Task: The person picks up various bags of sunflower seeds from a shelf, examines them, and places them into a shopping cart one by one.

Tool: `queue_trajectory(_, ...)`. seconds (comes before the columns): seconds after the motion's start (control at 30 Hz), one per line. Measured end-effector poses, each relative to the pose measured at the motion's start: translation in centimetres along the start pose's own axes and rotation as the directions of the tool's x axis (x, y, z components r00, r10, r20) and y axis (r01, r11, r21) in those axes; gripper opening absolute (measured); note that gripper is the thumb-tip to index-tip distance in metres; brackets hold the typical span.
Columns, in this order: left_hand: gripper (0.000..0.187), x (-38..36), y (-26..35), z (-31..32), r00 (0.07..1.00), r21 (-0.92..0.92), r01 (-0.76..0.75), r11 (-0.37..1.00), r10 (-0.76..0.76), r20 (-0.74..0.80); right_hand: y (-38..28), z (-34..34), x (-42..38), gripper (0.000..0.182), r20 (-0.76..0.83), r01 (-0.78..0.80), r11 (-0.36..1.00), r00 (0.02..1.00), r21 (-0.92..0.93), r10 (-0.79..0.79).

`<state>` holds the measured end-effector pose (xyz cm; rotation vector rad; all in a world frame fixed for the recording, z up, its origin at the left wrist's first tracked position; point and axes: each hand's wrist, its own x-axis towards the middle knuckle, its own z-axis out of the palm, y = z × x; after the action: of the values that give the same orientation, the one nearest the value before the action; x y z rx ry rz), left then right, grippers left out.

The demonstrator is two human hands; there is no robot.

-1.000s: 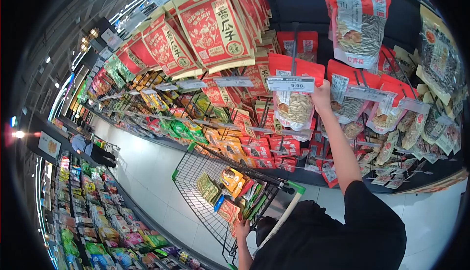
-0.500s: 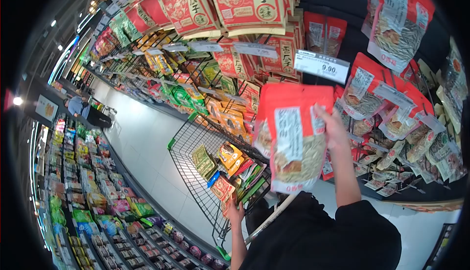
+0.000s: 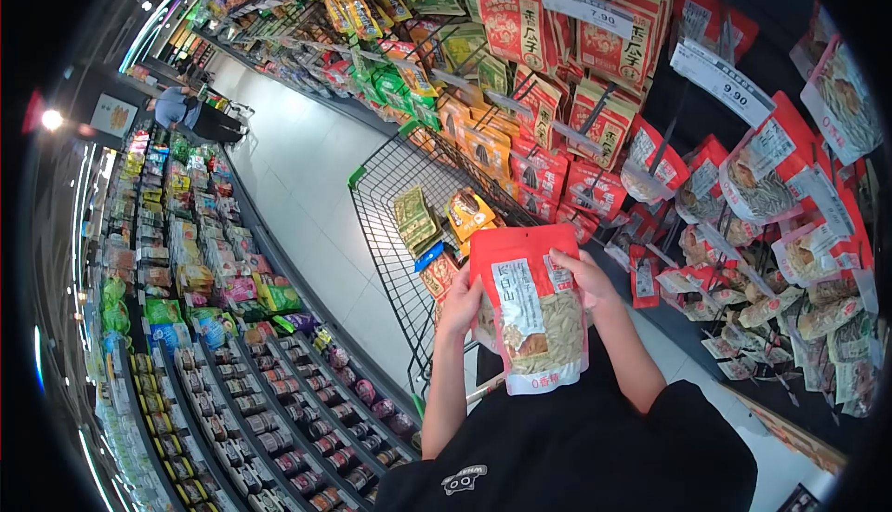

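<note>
In front of my chest I hold a red pouch of sunflower seeds (image 3: 555, 326) upright, its clear lower part showing pale seeds. My right hand (image 3: 590, 282) grips the upper right edge, thumb on the front. The left edge is pinched by my left hand (image 3: 459, 302). Part of a second, similar pouch (image 3: 484, 323) shows behind the first at the left. Just beyond my hands stands a wire shopping cart (image 3: 379, 198). It contains a green packet (image 3: 415, 218), a yellow packet (image 3: 468, 212) and a red-and-cream packet (image 3: 438, 277); the pouch hides part of the load.
On the right, a dark rack holds hanging red seed pouches (image 3: 767, 170) under a 9.90 price tag (image 3: 723, 82). Snack shelves (image 3: 265, 391) line the left side. The tiled aisle (image 3: 279, 154) runs between them, with another person (image 3: 190, 114) and a cart farther down.
The pouch has come down and closer to my body, away from the rack. My left hand has left the cart area and now grips the pouch's left edge. The view has shifted.
</note>
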<state>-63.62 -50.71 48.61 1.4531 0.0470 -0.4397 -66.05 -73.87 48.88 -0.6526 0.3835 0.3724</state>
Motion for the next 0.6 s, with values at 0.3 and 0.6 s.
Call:
queue_trajectory(0.3, 0.024, -1.4, -3.0, -0.8, 0.998, 0.181, 0.034, 0.983, -0.025, -0.049, 2.8, -3.6, -0.5, 0.023, -0.089, 0.002, 1.0, 0.996, 0.024, 0.001)
queue_trajectory(0.6, 0.035, -4.5, 3.6, -11.9, 0.981, -0.688, -0.079, 0.722, -0.066, -0.182, 3.3, -6.5, -0.2, 0.021, -0.252, 0.043, 0.999, 0.967, -0.014, -0.045)
